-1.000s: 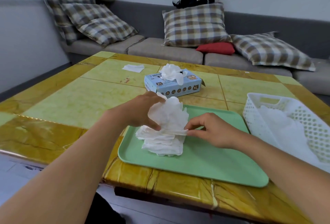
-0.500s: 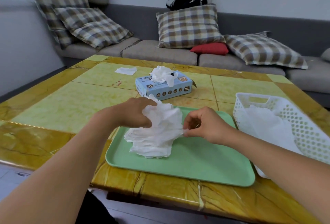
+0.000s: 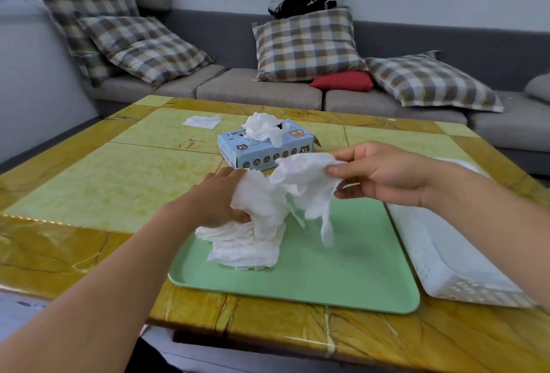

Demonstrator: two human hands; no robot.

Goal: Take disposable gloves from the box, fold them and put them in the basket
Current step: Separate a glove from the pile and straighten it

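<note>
Step in hand: separating one glove [image 3: 306, 182] from the pile [image 3: 247, 241] on the tray [image 3: 342, 277]. Right hand [image 3: 384, 176] pinches the glove, lifted above the tray; left hand [image 3: 217, 200] grips the pile's top. Next, judged: free it fully, fold, then basket [image 3: 446, 265] at right.

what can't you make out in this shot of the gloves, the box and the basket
1. Basket contents, head view: the right forearm covers the far part, and the frame edge cuts its right end.
2. Glove count in the pile on the tray: layers merge, and the left hand covers the top.
3. Box small print: too small to read.
</note>
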